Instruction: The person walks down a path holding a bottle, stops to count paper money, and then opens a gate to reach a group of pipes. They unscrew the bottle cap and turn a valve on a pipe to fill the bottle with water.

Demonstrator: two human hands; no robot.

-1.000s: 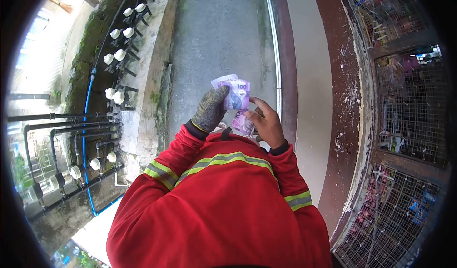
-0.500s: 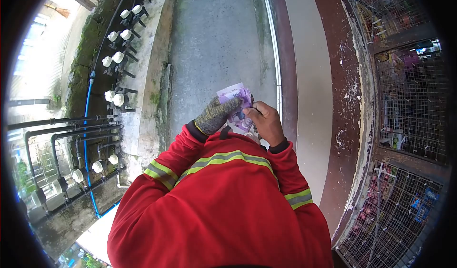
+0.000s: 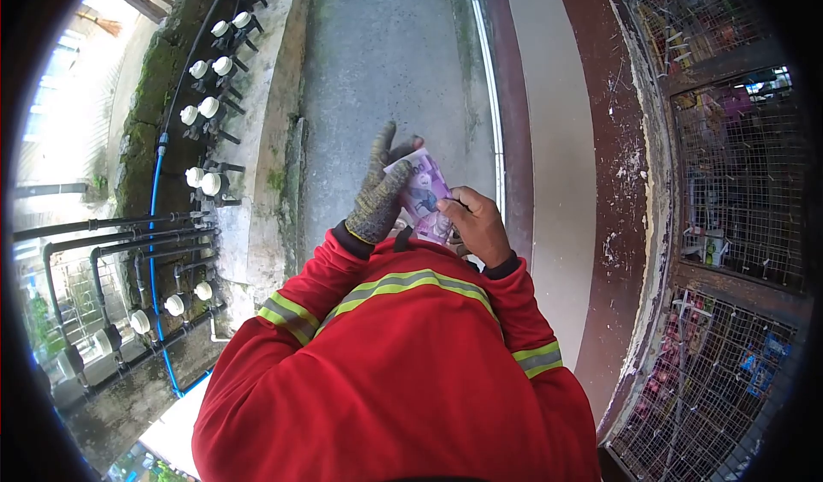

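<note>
Purple banknotes [image 3: 425, 192], one with a printed portrait facing up, are held in front of my waist. My left hand [image 3: 375, 192], in a grey-and-yellow knitted glove, has its thumb over the notes' left edge. One gloved finger points up and away, while other fingertips show behind the top edge. At the notes' right side my bare right hand [image 3: 482, 229] pinches them between thumb and bent fingers. Its lower fingers are partly hidden. Both arms wear red sleeves with reflective yellow-and-silver bands.
A concrete walkway [image 3: 386, 71] runs ahead. To the left, white-capped water meters [image 3: 211, 184] and black pipes [image 3: 111, 222] line a mossy wall, with a blue pipe [image 3: 155, 216] beside them. On the right are a painted ledge [image 3: 561, 139] and wire-mesh grilles [image 3: 741, 182] with goods behind.
My left fingers have opened upward from their curl over the notes. The top note now lies flatter, showing more of its face. My right hand keeps its pinch.
</note>
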